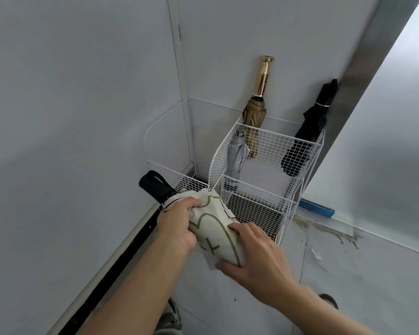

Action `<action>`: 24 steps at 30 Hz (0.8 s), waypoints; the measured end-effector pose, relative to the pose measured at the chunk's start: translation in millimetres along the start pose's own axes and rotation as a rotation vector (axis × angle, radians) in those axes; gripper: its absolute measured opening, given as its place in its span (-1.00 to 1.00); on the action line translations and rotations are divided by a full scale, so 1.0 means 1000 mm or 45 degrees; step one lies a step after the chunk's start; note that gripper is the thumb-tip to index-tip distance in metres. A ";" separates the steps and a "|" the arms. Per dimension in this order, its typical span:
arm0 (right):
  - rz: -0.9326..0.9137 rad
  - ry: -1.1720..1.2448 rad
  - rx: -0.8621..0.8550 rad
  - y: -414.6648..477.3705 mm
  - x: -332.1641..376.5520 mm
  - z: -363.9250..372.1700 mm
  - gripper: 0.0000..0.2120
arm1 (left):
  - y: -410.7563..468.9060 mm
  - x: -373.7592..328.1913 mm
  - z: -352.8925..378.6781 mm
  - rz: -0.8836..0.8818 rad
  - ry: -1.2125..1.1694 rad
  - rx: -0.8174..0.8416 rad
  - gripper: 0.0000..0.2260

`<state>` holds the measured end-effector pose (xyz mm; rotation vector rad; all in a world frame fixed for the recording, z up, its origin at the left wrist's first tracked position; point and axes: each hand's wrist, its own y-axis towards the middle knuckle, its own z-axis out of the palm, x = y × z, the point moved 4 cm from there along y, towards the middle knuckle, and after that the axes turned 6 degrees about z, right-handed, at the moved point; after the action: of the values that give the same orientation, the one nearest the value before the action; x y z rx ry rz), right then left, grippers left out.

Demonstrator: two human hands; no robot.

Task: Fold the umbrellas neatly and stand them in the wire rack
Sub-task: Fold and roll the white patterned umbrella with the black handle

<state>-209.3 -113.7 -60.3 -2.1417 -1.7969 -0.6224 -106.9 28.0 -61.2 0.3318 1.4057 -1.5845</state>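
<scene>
Cream umbrella (215, 228) aslant, black handle (155, 186) upper-left.

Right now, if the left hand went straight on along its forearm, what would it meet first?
Probably the white wire rack, at its curved mesh wall just beyond the cream fabric umbrella with green lines that the left hand grips; depth is unclear.

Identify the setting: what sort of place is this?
Probably an indoor entryway corner, by a door. A wire rack stands where two walls meet, holding a tan umbrella, a grey umbrella and a black umbrella. A metal frame runs beside it. Left hand and right hand grip a white umbrella.
</scene>
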 end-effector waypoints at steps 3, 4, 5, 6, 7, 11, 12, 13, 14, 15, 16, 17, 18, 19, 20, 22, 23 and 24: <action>0.495 0.853 0.229 0.013 -0.015 -0.010 -0.42 | -0.003 -0.011 0.004 0.107 -0.017 0.008 -0.66; 0.654 1.007 0.248 0.019 -0.022 -0.015 -0.46 | -0.005 -0.014 0.005 0.132 -0.012 0.033 -0.66; 0.812 1.101 0.299 0.023 -0.028 -0.018 -0.47 | -0.009 -0.016 0.008 0.154 -0.005 0.064 -0.68; 0.955 1.166 0.366 0.024 -0.033 -0.020 -0.46 | -0.012 -0.017 0.011 0.176 0.010 0.097 -0.71; 1.054 1.217 0.452 0.024 -0.036 -0.019 -0.44 | -0.017 -0.018 0.016 0.194 0.025 0.136 -0.74; 1.216 1.530 0.523 0.025 -0.036 -0.010 -0.52 | -0.035 -0.017 0.028 0.332 0.091 0.290 -0.75; 1.216 1.626 0.459 0.027 -0.036 -0.010 -0.57 | -0.037 -0.017 0.030 0.370 0.099 0.321 -0.75; 1.200 1.680 0.393 0.028 -0.037 -0.012 -0.62 | -0.039 -0.018 0.032 0.395 0.102 0.346 -0.76; 1.176 1.693 0.338 0.028 -0.037 -0.014 -0.65 | -0.039 -0.017 0.033 0.402 0.097 0.364 -0.77; 1.142 1.658 0.306 0.027 -0.035 -0.016 -0.66 | -0.041 -0.017 0.034 0.380 0.086 0.394 -0.78; 1.100 1.586 0.299 0.025 -0.032 -0.016 -0.70 | -0.043 -0.015 0.036 0.335 0.071 0.435 -0.76; 1.057 1.500 0.319 0.023 -0.028 -0.015 -0.73 | -0.046 -0.013 0.038 0.274 0.053 0.485 -0.73; 1.022 1.436 0.369 0.020 -0.023 -0.013 -0.73 | -0.048 -0.011 0.039 0.218 0.044 0.531 -0.70; 1.010 1.427 0.444 0.017 -0.018 -0.010 -0.72 | -0.050 -0.009 0.040 0.169 0.040 0.575 -0.67; 1.021 1.462 0.545 0.013 -0.013 -0.007 -0.71 | -0.050 -0.009 0.040 0.141 0.031 0.603 -0.64; 1.075 1.580 0.771 0.006 -0.004 -0.004 -0.75 | -0.049 -0.009 0.039 0.105 0.008 0.657 -0.56; 1.098 1.636 0.876 0.003 -0.001 -0.003 -0.76 | -0.048 -0.010 0.038 0.097 0.003 0.695 -0.56; 1.107 1.677 0.954 0.000 0.001 -0.002 -0.74 | -0.048 -0.012 0.037 0.092 0.010 0.736 -0.60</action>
<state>-209.1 -114.1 -57.8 -1.1756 -0.2326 -0.6694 -124.0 -4.8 -11.5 0.7194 0.9032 -1.9072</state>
